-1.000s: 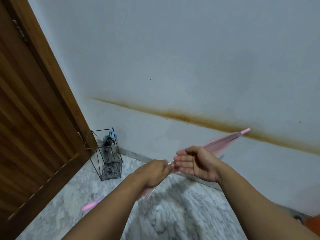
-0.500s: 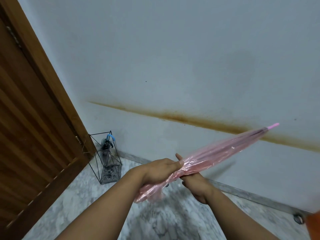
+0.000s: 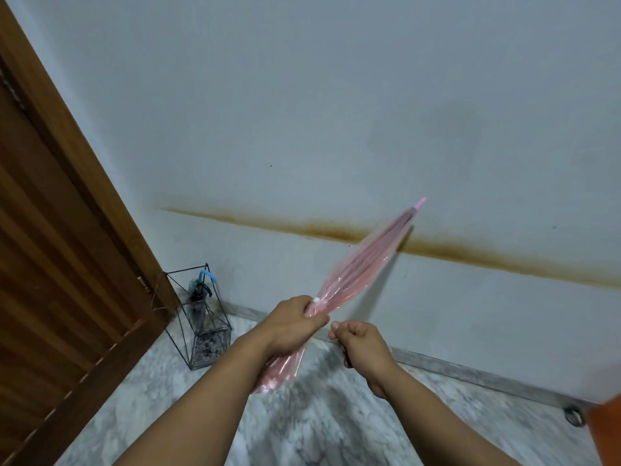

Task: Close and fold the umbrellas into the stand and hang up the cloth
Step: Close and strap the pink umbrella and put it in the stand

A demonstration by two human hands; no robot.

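A closed, see-through pink umbrella (image 3: 366, 260) slants up to the right, its pink tip near the wall's brown stain. My left hand (image 3: 292, 322) grips it around the gathered canopy, by a small white button. My right hand (image 3: 361, 344) is just right of that grip, fingers pinched together; whether it holds the thin strap I cannot tell. The umbrella's lower end hangs below my left wrist. A black wire umbrella stand (image 3: 201, 317) sits in the corner on the floor, with a dark folded umbrella with a blue handle (image 3: 201, 290) inside.
A wooden door (image 3: 60, 250) fills the left side, right beside the stand. The pale wall (image 3: 336, 112) is close ahead with a skirting strip along the marble floor (image 3: 336, 415). An orange object (image 3: 605, 428) and a metal ring (image 3: 574, 416) lie at the far right.
The umbrella has tilted steeper, its tip swinging up and left. My right hand came off the underside of the canopy and now pinches just right of my left hand.
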